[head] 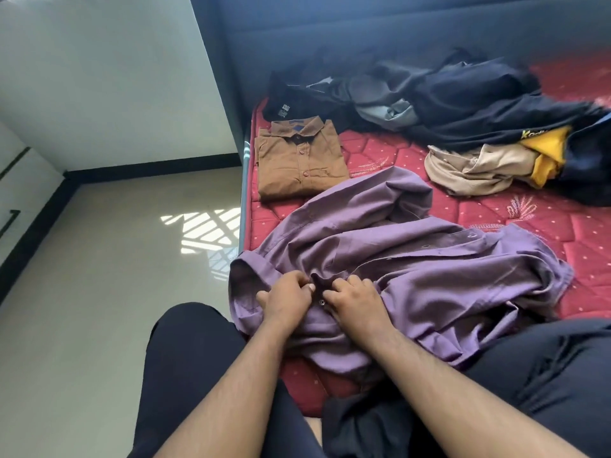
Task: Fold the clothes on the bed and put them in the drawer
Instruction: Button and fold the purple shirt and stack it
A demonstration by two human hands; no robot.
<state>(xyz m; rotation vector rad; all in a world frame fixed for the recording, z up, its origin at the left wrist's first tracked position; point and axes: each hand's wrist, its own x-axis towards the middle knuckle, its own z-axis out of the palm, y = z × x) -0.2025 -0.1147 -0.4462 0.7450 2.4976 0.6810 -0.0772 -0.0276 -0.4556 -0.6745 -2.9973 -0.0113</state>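
While both hands, left hand [287,297] and right hand [352,300], pinch the purple shirt [396,259] on the bed [529,226], buttoning seems underway; next comes flattening it for folding.

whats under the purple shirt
The crumpled purple button shirt lies on the red quilted mattress, which shows all round it. Whatever is beneath its folds is covered. Both hands pinch its placket on top.
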